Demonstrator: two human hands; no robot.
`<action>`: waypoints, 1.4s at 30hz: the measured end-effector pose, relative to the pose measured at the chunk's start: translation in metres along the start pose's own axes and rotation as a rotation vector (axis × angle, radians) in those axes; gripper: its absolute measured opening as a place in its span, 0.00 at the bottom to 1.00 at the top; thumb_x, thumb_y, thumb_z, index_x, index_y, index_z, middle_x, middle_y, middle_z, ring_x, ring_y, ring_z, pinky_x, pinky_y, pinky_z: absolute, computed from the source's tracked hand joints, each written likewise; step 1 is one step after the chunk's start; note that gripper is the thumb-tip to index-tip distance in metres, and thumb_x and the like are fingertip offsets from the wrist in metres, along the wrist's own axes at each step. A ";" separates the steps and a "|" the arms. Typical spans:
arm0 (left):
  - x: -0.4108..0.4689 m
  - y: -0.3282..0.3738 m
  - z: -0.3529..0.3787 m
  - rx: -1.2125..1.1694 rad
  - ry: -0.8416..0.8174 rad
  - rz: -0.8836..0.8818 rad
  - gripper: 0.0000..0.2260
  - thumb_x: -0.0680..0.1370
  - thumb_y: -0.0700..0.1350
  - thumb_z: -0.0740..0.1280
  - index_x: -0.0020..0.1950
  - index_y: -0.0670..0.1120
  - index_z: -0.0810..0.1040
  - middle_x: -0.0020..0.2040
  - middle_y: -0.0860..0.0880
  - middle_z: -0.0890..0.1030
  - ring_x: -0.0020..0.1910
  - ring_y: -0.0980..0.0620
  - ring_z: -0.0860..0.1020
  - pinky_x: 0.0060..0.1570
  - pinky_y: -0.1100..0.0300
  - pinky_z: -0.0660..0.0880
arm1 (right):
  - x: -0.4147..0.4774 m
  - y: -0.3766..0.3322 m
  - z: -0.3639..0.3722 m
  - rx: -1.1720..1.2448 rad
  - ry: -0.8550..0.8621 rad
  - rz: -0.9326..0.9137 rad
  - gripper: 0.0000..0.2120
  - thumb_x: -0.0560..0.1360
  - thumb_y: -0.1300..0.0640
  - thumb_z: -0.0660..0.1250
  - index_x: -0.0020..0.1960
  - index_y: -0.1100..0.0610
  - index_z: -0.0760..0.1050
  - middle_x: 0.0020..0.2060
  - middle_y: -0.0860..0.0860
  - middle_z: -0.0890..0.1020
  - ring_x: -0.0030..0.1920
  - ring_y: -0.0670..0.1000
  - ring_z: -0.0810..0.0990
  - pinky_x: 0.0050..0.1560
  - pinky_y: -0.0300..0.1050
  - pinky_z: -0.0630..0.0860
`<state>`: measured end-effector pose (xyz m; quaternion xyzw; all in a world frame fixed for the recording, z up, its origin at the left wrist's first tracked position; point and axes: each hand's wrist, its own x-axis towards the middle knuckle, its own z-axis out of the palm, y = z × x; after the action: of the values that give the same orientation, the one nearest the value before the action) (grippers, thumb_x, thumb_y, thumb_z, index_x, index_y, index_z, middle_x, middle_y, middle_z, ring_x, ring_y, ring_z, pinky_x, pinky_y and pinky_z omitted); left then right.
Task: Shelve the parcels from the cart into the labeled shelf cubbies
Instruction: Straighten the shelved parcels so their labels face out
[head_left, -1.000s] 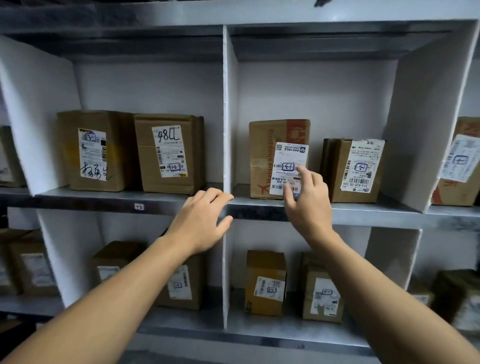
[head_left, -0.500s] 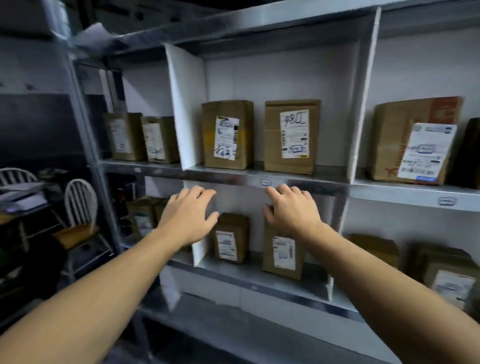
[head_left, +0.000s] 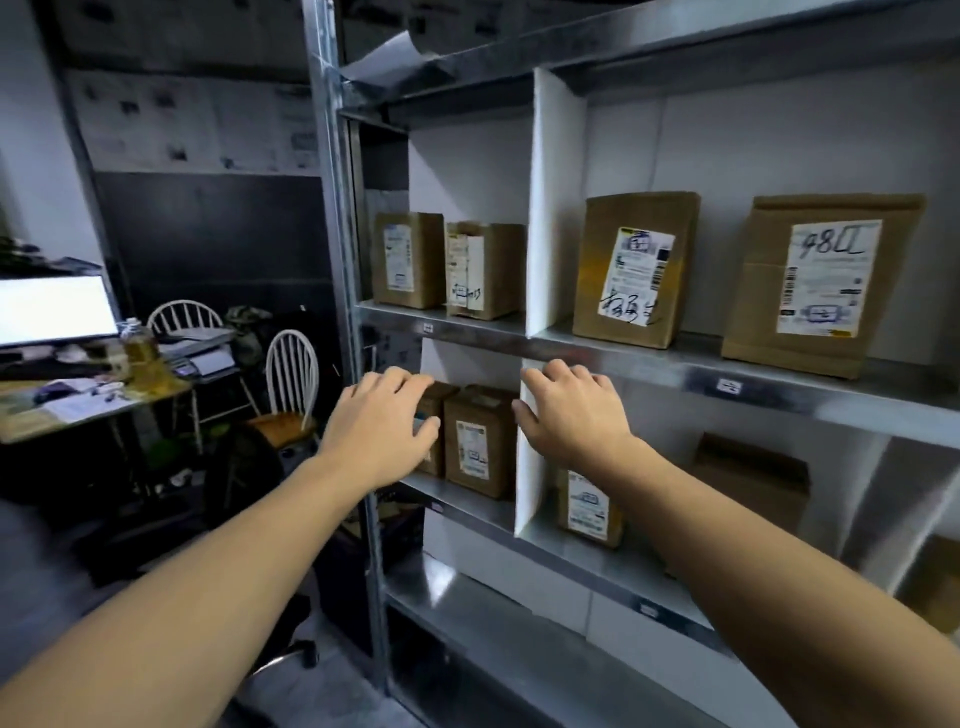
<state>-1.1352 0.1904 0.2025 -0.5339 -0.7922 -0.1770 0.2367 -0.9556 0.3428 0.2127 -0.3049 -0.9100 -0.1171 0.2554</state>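
Brown cardboard parcels (head_left: 636, 267) with white labels stand upright on the metal shelf (head_left: 649, 361): two in the upper left cubby (head_left: 467, 171), two larger ones in the neighbouring cubby (head_left: 727, 156), others in the lower cubbies (head_left: 470, 366).

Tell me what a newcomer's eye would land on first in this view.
Two bare, empty hands reach forward mid-frame: the left hand in front of the lower-shelf parcels, the right hand at the lower white divider. Upper right, a brown parcel with a big handwritten label stands out. Far left, a bright monitor glows above a cluttered desk.
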 end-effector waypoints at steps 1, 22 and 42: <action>0.005 -0.009 0.003 0.000 0.001 0.002 0.23 0.79 0.58 0.59 0.72 0.53 0.66 0.67 0.51 0.71 0.66 0.47 0.68 0.63 0.49 0.67 | 0.010 -0.006 0.005 0.004 0.003 -0.008 0.19 0.80 0.40 0.55 0.64 0.50 0.71 0.59 0.54 0.78 0.61 0.59 0.76 0.59 0.57 0.72; 0.227 -0.172 0.080 -0.130 0.193 0.009 0.23 0.78 0.56 0.62 0.72 0.51 0.67 0.66 0.49 0.71 0.65 0.46 0.69 0.62 0.46 0.70 | 0.260 -0.051 0.082 0.100 0.236 -0.047 0.20 0.80 0.41 0.57 0.68 0.48 0.68 0.63 0.52 0.77 0.61 0.57 0.77 0.57 0.56 0.76; 0.412 -0.223 0.114 -0.339 0.458 0.386 0.25 0.76 0.56 0.65 0.71 0.51 0.66 0.68 0.48 0.69 0.67 0.45 0.66 0.65 0.44 0.67 | 0.381 -0.040 0.079 -0.166 0.338 0.375 0.26 0.77 0.37 0.63 0.71 0.46 0.66 0.74 0.53 0.63 0.75 0.60 0.57 0.67 0.71 0.64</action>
<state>-1.4946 0.4833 0.3348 -0.6521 -0.5620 -0.3735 0.3455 -1.2717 0.5286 0.3481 -0.4641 -0.7693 -0.1915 0.3951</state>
